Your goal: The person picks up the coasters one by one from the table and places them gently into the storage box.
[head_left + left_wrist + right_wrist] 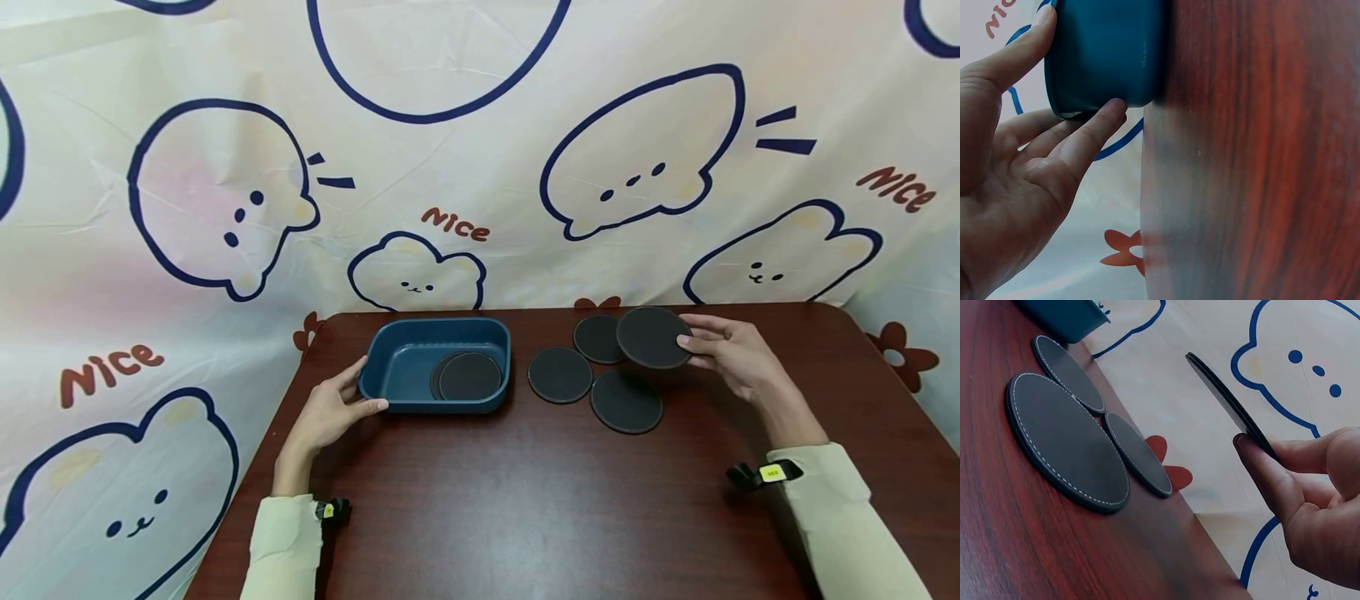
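Note:
My right hand [738, 354] pinches a round black coaster [651, 337] by its right edge; in the right wrist view that coaster [1225, 397] appears nearly edge-on, raised above the table. Three more black coasters lie flat to its left and below: a back one [597, 338], a left one [560, 375] and a front one [627, 402], pale stitching round their rims. At the left end of a blue rectangular tub [435, 407], my left hand [330, 412] grips the wall between thumb and fingers. Inside the tub, toward its right end, black coasters [470, 377] overlap.
The dark reddish-brown wooden table [510, 508] extends toward me. Behind it hangs a pale cloth [450, 167] printed with blue cartoon outlines. A black wrist strap [765, 475] is on the right wrist, another [333, 511] on the left.

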Tool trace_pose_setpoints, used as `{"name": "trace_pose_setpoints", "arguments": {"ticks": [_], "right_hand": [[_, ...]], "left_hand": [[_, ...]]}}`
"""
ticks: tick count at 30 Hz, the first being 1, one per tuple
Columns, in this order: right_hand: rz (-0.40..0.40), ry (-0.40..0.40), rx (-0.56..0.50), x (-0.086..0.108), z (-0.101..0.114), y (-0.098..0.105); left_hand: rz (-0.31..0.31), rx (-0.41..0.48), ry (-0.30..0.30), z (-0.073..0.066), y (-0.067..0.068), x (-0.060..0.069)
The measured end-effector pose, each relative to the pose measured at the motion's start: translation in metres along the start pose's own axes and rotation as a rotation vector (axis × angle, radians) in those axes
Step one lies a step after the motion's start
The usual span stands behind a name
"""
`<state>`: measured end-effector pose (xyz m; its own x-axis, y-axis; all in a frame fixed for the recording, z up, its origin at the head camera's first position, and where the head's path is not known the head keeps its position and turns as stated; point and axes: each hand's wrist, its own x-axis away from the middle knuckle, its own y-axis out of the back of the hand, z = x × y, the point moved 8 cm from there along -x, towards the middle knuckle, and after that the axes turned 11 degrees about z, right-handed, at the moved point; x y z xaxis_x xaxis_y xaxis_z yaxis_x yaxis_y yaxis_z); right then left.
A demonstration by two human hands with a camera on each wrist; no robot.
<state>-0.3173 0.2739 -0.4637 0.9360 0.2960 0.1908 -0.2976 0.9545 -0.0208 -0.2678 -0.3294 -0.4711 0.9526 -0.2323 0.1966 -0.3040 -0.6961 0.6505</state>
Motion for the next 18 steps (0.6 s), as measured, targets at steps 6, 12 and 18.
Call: {"name": "trace_pose_setpoints", "arguments": {"ticks": [6, 12, 18], "right_hand": [[-0.009, -0.016, 0.065, -0.001, -0.002, -0.005], [0.000, -0.004, 0.049, -0.006, -0.004, -0.014], [-0.006, 0.004, 0.084, -0.009, -0.002, -0.026]], "left_hand": [[0.002, 0.003, 0.001, 0.001, -0.001, 0.000], [0.003, 0.007, 0.000, 0.000, -0.001, 0.000], [0.003, 0.001, -0.004, 0.000, 0.000, -0.001]]}}
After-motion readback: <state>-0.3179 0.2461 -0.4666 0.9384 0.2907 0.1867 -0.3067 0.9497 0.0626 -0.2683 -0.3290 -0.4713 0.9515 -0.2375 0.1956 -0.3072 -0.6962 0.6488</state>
